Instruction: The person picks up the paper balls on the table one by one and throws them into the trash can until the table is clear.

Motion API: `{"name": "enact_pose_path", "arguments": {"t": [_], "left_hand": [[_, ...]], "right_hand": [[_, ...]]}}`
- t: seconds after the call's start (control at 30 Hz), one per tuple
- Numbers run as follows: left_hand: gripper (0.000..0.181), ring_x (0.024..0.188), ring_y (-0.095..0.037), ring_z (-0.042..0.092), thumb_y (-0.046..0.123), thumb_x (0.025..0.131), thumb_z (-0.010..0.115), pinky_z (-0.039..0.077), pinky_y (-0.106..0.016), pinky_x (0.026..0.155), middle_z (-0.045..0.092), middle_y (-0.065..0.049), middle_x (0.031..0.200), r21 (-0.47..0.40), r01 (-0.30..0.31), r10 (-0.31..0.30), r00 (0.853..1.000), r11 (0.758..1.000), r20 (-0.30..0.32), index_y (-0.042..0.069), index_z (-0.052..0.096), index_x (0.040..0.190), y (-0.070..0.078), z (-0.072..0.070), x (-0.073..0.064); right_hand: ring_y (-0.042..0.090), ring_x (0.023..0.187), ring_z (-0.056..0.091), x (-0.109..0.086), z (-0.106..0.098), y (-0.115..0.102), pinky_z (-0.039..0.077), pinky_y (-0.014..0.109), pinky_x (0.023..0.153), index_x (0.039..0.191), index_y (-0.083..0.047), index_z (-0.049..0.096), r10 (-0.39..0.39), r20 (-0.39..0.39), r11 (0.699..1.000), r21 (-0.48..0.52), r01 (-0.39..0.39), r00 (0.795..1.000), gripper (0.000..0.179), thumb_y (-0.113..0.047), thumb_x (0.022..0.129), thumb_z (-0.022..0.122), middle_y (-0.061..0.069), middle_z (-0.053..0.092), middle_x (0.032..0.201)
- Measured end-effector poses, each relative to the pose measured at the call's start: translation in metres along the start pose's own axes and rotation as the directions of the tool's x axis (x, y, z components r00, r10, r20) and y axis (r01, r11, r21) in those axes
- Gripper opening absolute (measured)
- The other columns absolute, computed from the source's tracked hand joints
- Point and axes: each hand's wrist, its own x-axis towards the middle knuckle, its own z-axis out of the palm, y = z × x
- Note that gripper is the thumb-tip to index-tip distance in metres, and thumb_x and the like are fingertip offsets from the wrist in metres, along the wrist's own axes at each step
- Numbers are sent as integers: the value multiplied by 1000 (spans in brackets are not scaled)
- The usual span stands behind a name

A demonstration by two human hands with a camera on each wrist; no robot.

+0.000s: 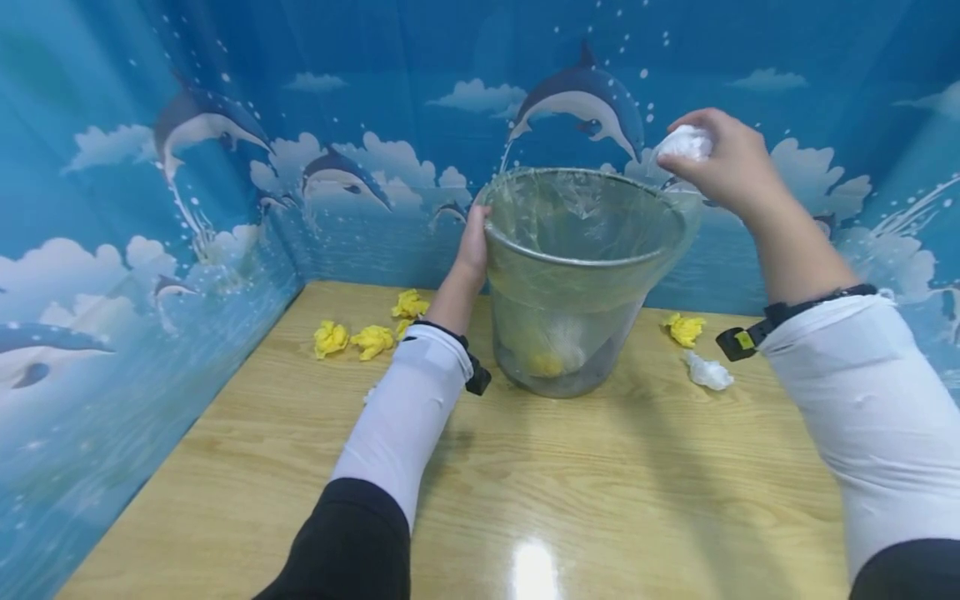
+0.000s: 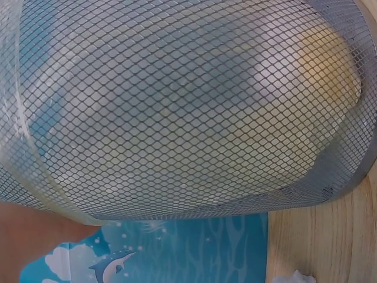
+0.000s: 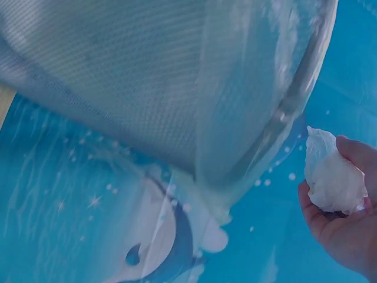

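Observation:
A mesh wastebasket (image 1: 577, 287) lined with a clear plastic bag stands on the table. My left hand (image 1: 472, 242) grips its left rim, thumb at the top edge; the other fingers are mostly hidden. Up at the right, just beyond the rim, my right hand (image 1: 738, 167) pinches a crumpled white ball (image 1: 686, 143), paper or thin plastic. The same white ball (image 3: 333, 171) shows between thumb and fingers in the right wrist view, apart from the basket. Through the mesh, a yellow crumpled piece (image 1: 545, 363) and a whitish one (image 1: 567, 340) appear at the bottom.
Several crumpled yellow balls (image 1: 372, 341) lie on the wooden table (image 1: 585, 475) left of the basket, near a partly hidden white piece (image 2: 294, 277). To the right lie another yellow ball (image 1: 683, 330) and a white one (image 1: 708, 372). A dolphin-print curtain (image 1: 360, 75) surrounds the table's back and sides.

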Motion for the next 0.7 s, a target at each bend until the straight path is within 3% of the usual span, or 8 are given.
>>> {"name": "enact_pose_path", "arguments": {"t": [0.23, 0.7], "left_hand": [[63, 151, -22, 4, 39, 99, 21, 10, -44, 121, 3, -1, 164, 13, -6, 6, 1000, 1000, -1, 21, 9, 157, -2, -1, 0], [64, 151, -21, 2, 38, 98, 23, 9, -44, 121, 1, -1, 164, 15, -24, 23, 1000, 1000, 10, 22, 5, 157, -2, -2, 2]], "right_hand": [[42, 133, 38, 2, 8, -18, 39, 60, 102, 150, -13, 33, -26, 10, 999, 46, 26, 1000, 65, -44, 96, 52, 19, 34, 152], [41, 132, 39, 4, 16, -32, 39, 59, 103, 149, -13, 34, -52, 44, 998, 47, 50, 998, 63, -43, 97, 51, 17, 35, 152]]}}
